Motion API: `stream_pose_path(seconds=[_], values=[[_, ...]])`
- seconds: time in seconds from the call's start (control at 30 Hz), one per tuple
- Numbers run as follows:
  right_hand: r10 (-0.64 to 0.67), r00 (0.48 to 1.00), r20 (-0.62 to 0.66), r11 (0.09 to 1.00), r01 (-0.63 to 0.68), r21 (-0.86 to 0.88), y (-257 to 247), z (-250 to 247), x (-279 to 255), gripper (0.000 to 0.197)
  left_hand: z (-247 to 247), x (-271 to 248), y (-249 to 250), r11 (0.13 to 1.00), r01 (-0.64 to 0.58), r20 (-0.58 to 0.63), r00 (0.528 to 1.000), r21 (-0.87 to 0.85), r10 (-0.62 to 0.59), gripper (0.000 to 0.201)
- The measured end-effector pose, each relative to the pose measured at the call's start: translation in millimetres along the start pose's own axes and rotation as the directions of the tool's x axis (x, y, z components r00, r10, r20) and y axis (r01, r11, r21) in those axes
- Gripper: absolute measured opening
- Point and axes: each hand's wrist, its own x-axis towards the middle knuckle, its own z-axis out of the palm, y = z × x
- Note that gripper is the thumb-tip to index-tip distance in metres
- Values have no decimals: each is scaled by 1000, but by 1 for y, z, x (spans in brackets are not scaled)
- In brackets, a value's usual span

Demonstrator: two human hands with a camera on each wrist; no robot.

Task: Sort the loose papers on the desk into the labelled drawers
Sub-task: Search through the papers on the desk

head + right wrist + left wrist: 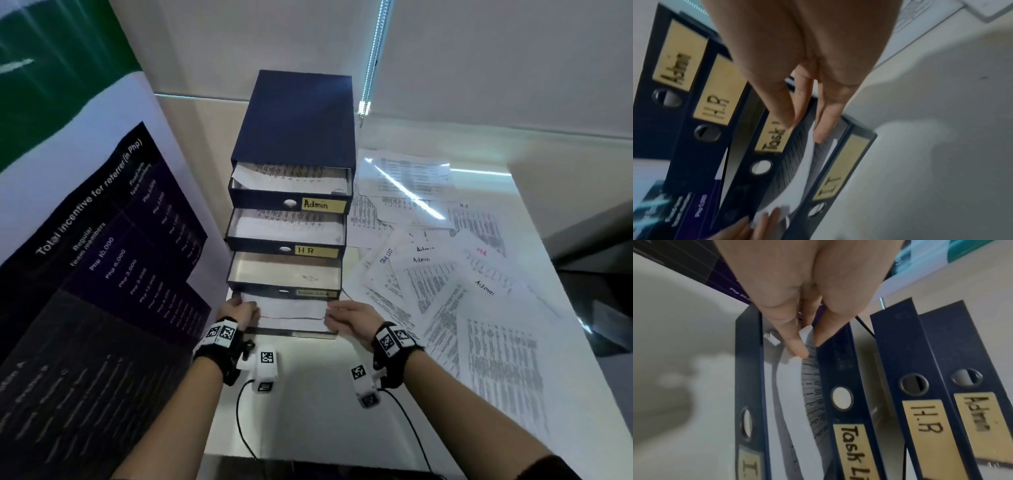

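Sheet: a printed sheet (291, 310) lies bowed in the lowest drawer (294, 333), labelled "I.T", which is pulled out the farthest.
Left hand: the left hand (239, 312) pinches the left edge of the sheet between thumb and fingers (795, 344).
Right hand: the right hand (349, 317) holds the right edge, with fingers (826, 123) nearly straight along the paper.
Drawer unit: a dark blue drawer unit (294, 137) stands on the worktop (308, 411); the drawers "Admin" (323, 205), "H.R" (308, 250) and "Task List" (855, 451) are all partly open, the top two with paper inside.
Loose papers: many printed papers (445, 274) lie spread and overlapping to the right of the unit.
Worktop: white and glossy, with reflections of light.
Room: a poster (102, 257) with a dark table of numbers leans at the left; a blind cord (373, 61) hangs behind.
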Motion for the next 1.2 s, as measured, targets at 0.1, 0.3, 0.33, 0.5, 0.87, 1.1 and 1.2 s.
stream_pose_path(seconds=[0.1,0.3,0.33,0.5,0.87,1.1,1.2], values=[[-5,998,-56,1000,5,12,-9,-57,-9,21,-7,-28,18,790,-115,-104,970,602,221,25],[-320,814,-485,757,-88,-647,-35,-240,-51,17,49,-87,81,920,-371,289,901,127,323,8],[-352,767,-536,685,-179,-706,-36,-269,-59,19,71,-101,90,927,-372,343,878,53,333,9],[-189,639,-745,495,-594,-634,-22,-360,-84,89,221,-131,75,988,-151,510,853,39,110,21],[-348,755,-556,738,-146,-659,-18,-416,-98,36,378,-157,0,556,-387,257,919,735,300,75],[2,642,-767,899,334,282,-39,-431,-101,31,363,-145,0,635,-344,272,939,692,213,44],[130,802,-584,815,249,524,-32,-404,-104,25,357,-141,-2,654,-311,247,950,690,191,37]])
